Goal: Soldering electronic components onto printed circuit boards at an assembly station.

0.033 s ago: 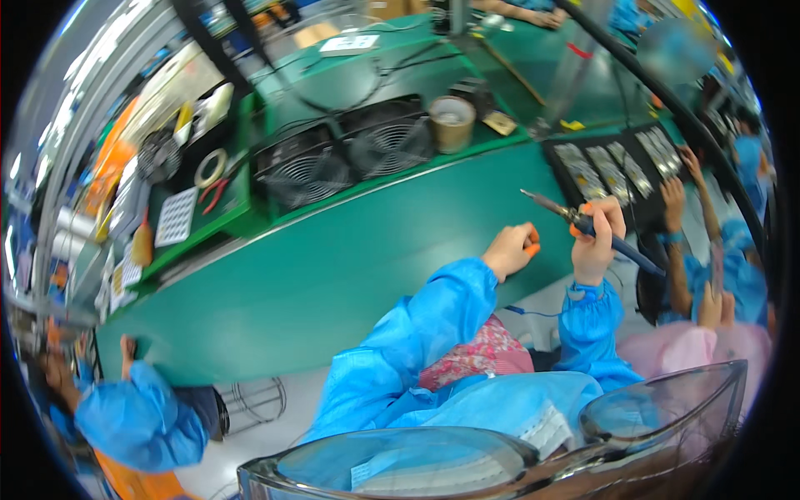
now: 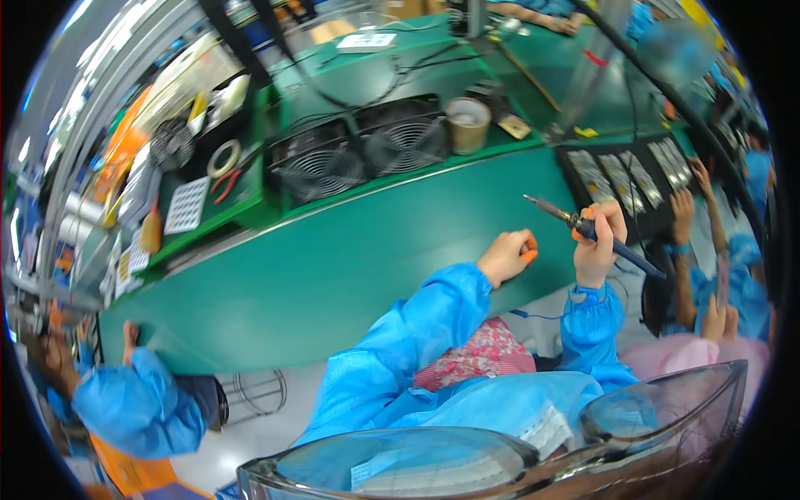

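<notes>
My right hand (image 2: 598, 242) grips a soldering iron (image 2: 627, 250) with a dark handle, raised above the right part of the green bench (image 2: 367, 250). Its metal tip points up and to the left, apart from everything. To the left of it, my left hand (image 2: 506, 258) rests at the bench surface, fingers curled closed and orange covers on the fingertips. Whatever those fingers may hold is hidden. Beyond the right hand lies a black tray (image 2: 587, 200) with rows of small metallic parts.
Two black fans (image 2: 321, 173) with wire guards stand along the raised green shelf, beside a tape roll (image 2: 467, 125). Red-handled pliers (image 2: 227, 185) lie farther left. A co-worker's hands (image 2: 683, 212) are at the tray's right; another person (image 2: 137, 404) sits at the lower left.
The view has shifted slightly, so the bench and shelf items appear a little farther right and lower. Both hands keep nearly the same pose, and the soldering iron stays in my right hand.
</notes>
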The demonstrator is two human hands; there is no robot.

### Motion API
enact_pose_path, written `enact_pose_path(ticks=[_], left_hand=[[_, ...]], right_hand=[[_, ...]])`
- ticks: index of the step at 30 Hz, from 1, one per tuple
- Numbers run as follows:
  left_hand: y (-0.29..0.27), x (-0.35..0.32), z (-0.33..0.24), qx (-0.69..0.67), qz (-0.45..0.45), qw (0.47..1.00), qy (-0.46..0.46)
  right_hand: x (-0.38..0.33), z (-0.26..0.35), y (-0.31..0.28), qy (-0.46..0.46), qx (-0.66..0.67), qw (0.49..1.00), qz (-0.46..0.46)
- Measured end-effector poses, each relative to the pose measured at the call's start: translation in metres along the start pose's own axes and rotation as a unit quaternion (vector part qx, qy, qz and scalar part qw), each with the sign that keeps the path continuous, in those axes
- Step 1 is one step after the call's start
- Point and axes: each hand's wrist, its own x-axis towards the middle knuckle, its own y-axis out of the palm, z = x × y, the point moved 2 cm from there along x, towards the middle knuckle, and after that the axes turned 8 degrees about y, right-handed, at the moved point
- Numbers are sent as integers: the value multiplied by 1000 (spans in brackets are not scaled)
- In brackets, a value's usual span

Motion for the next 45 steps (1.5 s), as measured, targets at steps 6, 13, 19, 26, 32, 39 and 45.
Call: enact_pose_path(ticks=[6,13,19,26,32,39,45], left_hand=[[-127,-131,3,-86,-49,973,-210],[-255,-253,9,-170,-420,854,-256],[-289,-260,33,-504,-543,672,-13],[-287,-248,40,-330,-543,769,-69],[-285,-249,32,-241,-546,796,-100],[-283,-252,37,-363,-578,729,-54],[-280,-250,33,-243,-550,793,-95]], right_hand=[[7,-54,37,33,36,991,123],[13,-97,67,100,29,977,184],[17,-113,55,98,25,984,149],[15,-124,48,104,13,986,129],[16,-125,48,114,39,989,85],[15,-125,45,103,30,992,66],[16,-128,41,106,29,992,57]])
